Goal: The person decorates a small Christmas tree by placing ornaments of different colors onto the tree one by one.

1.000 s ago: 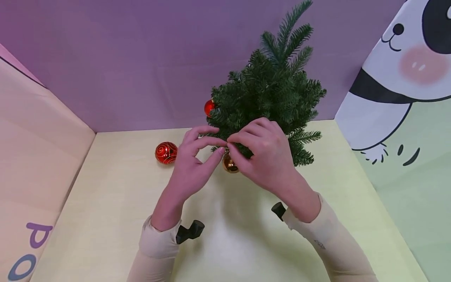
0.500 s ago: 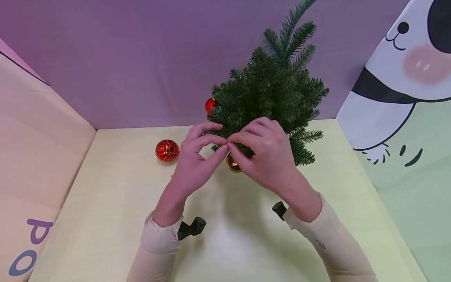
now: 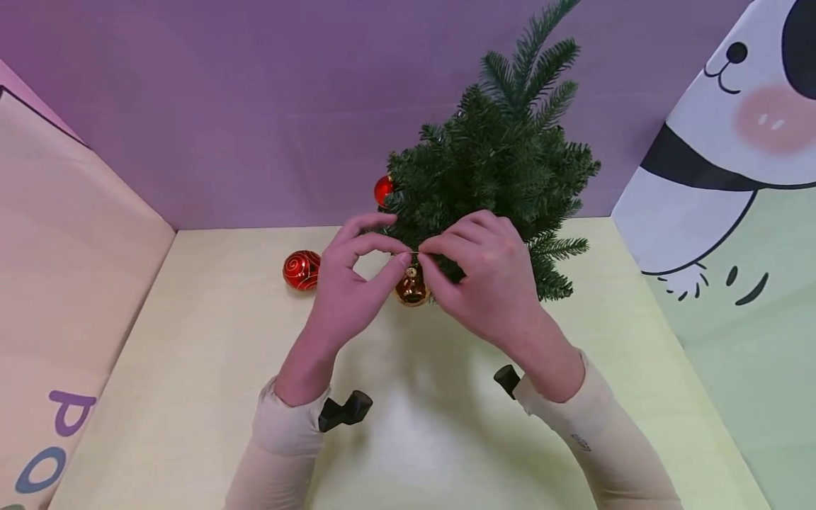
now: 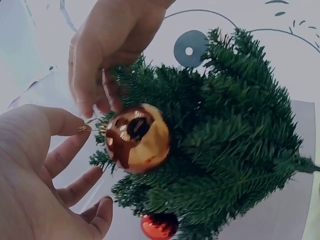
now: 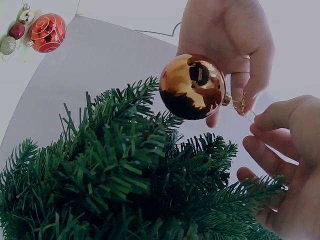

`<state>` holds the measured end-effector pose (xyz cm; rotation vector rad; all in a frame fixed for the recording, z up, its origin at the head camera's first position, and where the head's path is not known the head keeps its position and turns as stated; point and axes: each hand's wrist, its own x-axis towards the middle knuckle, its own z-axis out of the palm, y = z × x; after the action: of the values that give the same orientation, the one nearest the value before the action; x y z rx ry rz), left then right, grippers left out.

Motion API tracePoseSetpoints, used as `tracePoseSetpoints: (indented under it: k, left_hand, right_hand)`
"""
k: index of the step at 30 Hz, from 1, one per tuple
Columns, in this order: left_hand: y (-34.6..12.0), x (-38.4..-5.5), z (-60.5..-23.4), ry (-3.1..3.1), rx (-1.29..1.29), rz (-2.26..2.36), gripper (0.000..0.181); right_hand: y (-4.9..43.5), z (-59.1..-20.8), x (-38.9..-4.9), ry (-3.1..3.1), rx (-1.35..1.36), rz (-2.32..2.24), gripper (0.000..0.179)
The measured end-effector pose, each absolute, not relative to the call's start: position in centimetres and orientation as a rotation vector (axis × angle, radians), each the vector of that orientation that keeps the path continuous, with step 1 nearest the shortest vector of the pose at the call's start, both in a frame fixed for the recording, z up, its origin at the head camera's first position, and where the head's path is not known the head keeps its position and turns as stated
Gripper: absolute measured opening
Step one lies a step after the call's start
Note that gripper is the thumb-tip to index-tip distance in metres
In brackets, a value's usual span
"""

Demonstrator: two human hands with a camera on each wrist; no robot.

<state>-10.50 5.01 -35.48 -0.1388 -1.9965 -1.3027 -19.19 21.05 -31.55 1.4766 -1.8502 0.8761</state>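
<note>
one glossy gold ball ornament (image 3: 412, 290) – its thin gold cord (image 3: 414, 253) pinched by left hand (image 3: 347, 290) and right hand (image 3: 489, 283) – beside one bushy green needle-leaved tree (image 3: 491, 163).

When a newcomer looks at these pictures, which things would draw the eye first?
Probably the bushy green tree, right of centre in the head view, against the purple backdrop. Next, the shiny gold ball close by it, whose thin thread the left hand and right hand pinch. The eye may then go to the red swirled ball on the table, left of the hands.
</note>
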Motion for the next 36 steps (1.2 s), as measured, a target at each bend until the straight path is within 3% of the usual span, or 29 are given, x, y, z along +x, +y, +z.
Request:
tracePoseSetpoints:
  k: [36]
  left_hand:
    - [3.3, -12.6, -31.6, -2.143, -0.073, -1.051, 0.007]
  right_hand:
    - [19.3, -29.8, -18.2, -2.011, 1.131, 0.749, 0.017]
